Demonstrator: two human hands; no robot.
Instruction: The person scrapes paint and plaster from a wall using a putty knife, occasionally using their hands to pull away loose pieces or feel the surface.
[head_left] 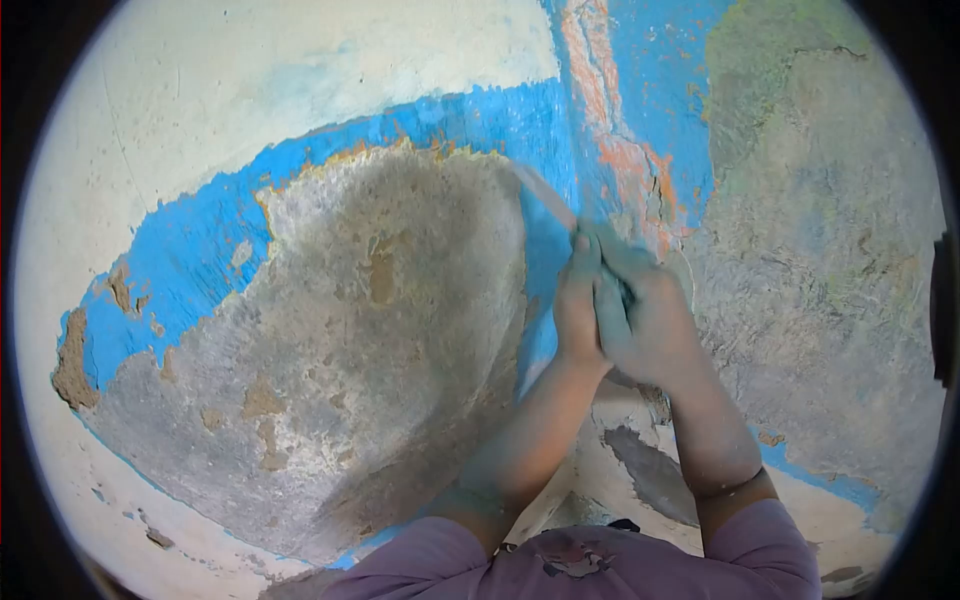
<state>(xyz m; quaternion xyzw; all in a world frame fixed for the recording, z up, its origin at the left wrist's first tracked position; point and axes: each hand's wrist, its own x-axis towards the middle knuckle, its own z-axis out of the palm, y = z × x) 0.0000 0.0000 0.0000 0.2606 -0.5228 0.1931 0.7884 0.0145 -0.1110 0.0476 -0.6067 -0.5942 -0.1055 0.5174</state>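
Both my hands are wrapped round the handle of a scraper (547, 195), a flat, pale blade slightly smeared by motion. My left hand (581, 312) is closed on the handle from the left. Pressed against it, my right hand (645, 315) is closed from the right, and the fingers hide most of the handle. The blade points up and left, its tip at the border where blue paint (480, 118) meets a bare grey patch (400, 300) of the wall. Grey-green dust coats my hands and forearms.
Cream paint (300, 50) covers the wall at upper left. An orange-pink cracked strip (635, 165) runs down near the wall's corner. To the right is another bare, rough grey surface (820, 290). Below the arms lies a dark grey patch (650, 470) with pale edges.
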